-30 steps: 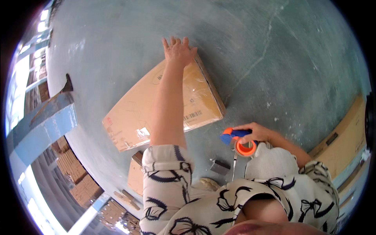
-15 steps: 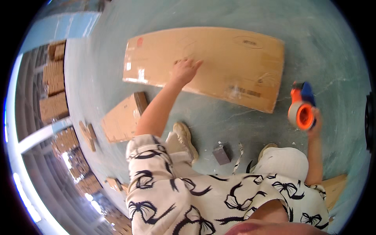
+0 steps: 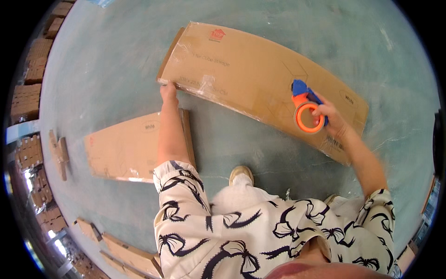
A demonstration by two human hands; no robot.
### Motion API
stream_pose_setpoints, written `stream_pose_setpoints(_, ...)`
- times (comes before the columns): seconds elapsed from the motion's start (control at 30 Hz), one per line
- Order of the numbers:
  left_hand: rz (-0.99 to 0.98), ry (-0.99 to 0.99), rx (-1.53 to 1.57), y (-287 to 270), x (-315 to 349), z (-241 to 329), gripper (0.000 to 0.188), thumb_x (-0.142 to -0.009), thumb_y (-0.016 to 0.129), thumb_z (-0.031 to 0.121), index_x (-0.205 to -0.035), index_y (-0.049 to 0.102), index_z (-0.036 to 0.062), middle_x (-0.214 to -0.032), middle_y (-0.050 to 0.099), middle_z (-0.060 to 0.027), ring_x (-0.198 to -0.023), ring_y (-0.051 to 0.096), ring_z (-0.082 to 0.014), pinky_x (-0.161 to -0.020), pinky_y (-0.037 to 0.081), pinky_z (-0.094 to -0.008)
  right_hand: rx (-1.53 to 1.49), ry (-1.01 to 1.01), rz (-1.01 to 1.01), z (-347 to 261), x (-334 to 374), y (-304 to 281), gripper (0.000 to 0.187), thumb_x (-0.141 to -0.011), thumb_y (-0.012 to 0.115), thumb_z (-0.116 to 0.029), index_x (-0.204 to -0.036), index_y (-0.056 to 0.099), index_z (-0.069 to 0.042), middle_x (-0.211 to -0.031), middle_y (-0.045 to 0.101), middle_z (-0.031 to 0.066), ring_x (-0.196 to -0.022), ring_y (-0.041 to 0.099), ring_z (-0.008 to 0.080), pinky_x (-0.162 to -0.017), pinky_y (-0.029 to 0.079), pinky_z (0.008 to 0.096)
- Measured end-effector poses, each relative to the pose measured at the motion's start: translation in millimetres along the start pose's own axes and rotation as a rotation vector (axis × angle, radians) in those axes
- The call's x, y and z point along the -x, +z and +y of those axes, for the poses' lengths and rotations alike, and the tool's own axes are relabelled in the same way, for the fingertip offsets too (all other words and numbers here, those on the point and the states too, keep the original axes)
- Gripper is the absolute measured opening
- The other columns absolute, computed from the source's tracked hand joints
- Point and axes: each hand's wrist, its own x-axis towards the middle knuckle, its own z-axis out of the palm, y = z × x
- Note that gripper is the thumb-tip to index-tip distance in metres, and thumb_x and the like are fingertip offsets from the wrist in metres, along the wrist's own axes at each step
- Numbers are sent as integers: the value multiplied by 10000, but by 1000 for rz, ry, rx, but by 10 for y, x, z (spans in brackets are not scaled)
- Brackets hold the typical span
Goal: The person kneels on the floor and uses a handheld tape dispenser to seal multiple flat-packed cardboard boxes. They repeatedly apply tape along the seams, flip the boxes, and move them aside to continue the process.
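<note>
A long, flat cardboard box [image 3: 251, 69] lies slantwise on the floor in front of me, its left end farther away than its right. My left hand [image 3: 170, 93] grips the near corner of its left end, the fingers partly hidden at the edge. In my right hand [image 3: 333, 118] is a blue and orange tape dispenser [image 3: 302, 100] with a roll on its orange hub. I hold it over the right half of the box, its blue head pointing away from me. Clear tape glints along the box's near edge.
A second cardboard box [image 3: 123, 146] lies at the left, partly behind my left forearm. Cardboard pieces [image 3: 59, 153] are on the floor farther left, and flat cartons [image 3: 127, 251] lie at the lower left. Stacked cartons [image 3: 25, 102] line the left side. My shoe [image 3: 242, 173] stands near the box.
My left hand has gone from the top of the box to its left corner. My right hand has brought the tape dispenser leftward over the box. The view has turned, so the box appears more slanted.
</note>
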Motion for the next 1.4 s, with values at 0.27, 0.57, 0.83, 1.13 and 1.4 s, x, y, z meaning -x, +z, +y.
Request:
stream_pose_setpoints(0.27, -7, 90, 20, 1058, 846, 369, 550, -911, 549, 436, -1167, 562, -50, -1148, 618, -218, -1013, 604, -310, -861, 463, -405, -225, 111, 129, -177, 336, -573, 606, -710, 545, -82, -1307, 446, -55, -787, 496, 1, -637, 470, 78, -560, 412, 232)
stream_pose_setpoints(0.57, -413, 362, -468, 818, 2461, 411, 567, -850, 606, 519, -1006, 613, -26, -992, 658, -185, -906, 625, -259, -779, 474, -383, -159, -22, 226, -93, 178, -980, 260, -743, 555, -133, -970, 553, -7, -821, 541, 63, -643, 486, 126, -613, 428, 266)
stream_pose_setpoints(0.83, -620, 479, -620, 1580, 3434, 386, 717, -826, 542, 646, -1127, 581, -4, -1000, 668, -208, -955, 631, -360, -800, 488, -445, -168, 7, 182, -239, 38, -952, 164, -750, 583, -149, -901, 559, -90, -787, 563, 18, -658, 534, 124, -650, 459, 305)
stream_pose_setpoints(1.13, -59, 1083, -676, 1570, 3365, 426, 681, -837, 482, 676, -906, 720, 41, -961, 680, -176, -929, 637, -334, -823, 481, -420, -216, 91, 264, -207, 84, -987, 183, -757, 568, -132, -924, 573, -57, -782, 577, 44, -655, 552, 128, -621, 484, 262)
stream_pose_setpoints(1.4, -601, 472, -446, 1501, 3226, 675, 452, -764, 707, 499, -881, 715, 62, -905, 684, -128, -816, 650, -302, -718, 503, -388, -147, 113, 292, -332, 38, -1005, 147, -755, 576, -144, -876, 570, -62, -770, 578, 48, -646, 555, 131, -604, 477, 258)
